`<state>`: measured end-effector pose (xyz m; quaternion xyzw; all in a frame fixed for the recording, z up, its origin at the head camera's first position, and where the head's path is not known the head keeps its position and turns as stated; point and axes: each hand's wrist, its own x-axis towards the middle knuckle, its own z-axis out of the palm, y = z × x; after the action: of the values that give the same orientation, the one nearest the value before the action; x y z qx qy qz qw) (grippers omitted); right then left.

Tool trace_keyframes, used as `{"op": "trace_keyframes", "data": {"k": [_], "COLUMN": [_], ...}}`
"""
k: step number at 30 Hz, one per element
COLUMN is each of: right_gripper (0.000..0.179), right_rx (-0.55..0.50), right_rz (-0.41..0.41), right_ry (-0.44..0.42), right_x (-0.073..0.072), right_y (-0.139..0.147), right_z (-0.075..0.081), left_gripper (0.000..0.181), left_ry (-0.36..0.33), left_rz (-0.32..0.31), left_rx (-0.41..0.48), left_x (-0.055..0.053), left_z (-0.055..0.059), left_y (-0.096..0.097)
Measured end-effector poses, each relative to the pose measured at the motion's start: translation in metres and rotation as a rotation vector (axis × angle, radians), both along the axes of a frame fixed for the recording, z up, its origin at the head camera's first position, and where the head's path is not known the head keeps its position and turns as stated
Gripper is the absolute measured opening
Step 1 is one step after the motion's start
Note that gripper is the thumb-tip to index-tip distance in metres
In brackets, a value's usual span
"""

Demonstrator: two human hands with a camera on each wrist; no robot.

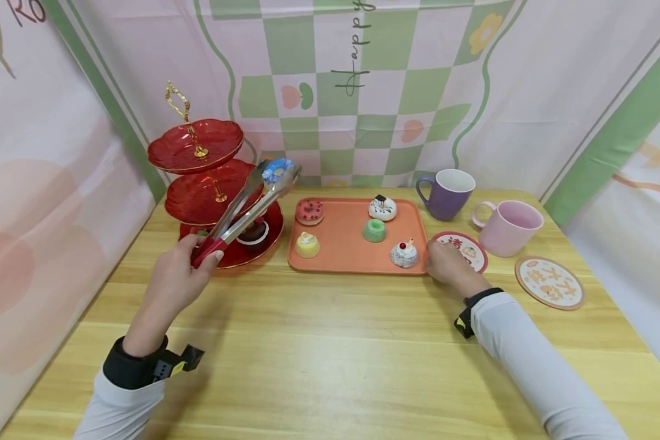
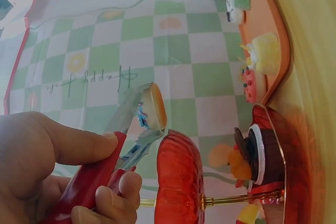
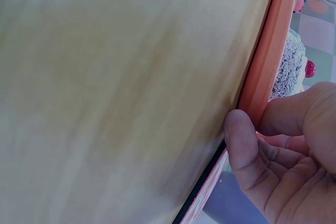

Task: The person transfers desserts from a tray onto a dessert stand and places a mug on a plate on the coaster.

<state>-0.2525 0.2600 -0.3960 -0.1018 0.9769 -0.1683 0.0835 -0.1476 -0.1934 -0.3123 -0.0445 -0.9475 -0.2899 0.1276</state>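
My left hand [image 1: 178, 272] grips the red handles of a pair of metal tongs [image 1: 253, 211]. Between the tong tips sits a blue-iced donut [image 1: 277, 170], held up beside the middle tier of a red three-tier cake stand [image 1: 214, 190]. With thumb and finger my right hand [image 1: 448, 264] pinches the near right corner of an orange tray [image 1: 341, 255], as the right wrist view shows. On the tray are a pink donut [image 1: 310, 211], a white donut [image 1: 382, 208], a green ring cake [image 1: 374, 230], a yellow cake [image 1: 307, 244] and a white cherry-topped cake [image 1: 404, 253].
A dark cupcake [image 1: 253, 233] sits on the stand's bottom tier. Right of the tray stand a purple mug [image 1: 447, 194] and a pink mug [image 1: 508, 227]. Two round coasters lie near them, a red-rimmed one [image 1: 464, 249] and a brown-rimmed one [image 1: 550, 282]. A patterned cloth [image 1: 363, 122] hangs behind.
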Motion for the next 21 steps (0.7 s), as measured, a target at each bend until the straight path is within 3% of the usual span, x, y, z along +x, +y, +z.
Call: {"op": "trace_keyframes", "data": {"k": [13,21], "right_gripper": [0.007,0.004], "right_rx": [0.008,0.011], "right_rz": [0.000,0.028], "right_ry": [-0.002,0.074], "right_x": [-0.002,0.000], "right_y": [0.001,0.001], "right_z": [0.000,-0.004], "left_gripper": [0.033,0.025], "left_ry": [0.023,0.022], "left_rz": [0.076,0.102], "left_rx": [-0.087,-0.125], "left_x": [-0.003,-0.005], "left_z": [0.006,0.006], "left_y": [-0.012,-0.015]}}
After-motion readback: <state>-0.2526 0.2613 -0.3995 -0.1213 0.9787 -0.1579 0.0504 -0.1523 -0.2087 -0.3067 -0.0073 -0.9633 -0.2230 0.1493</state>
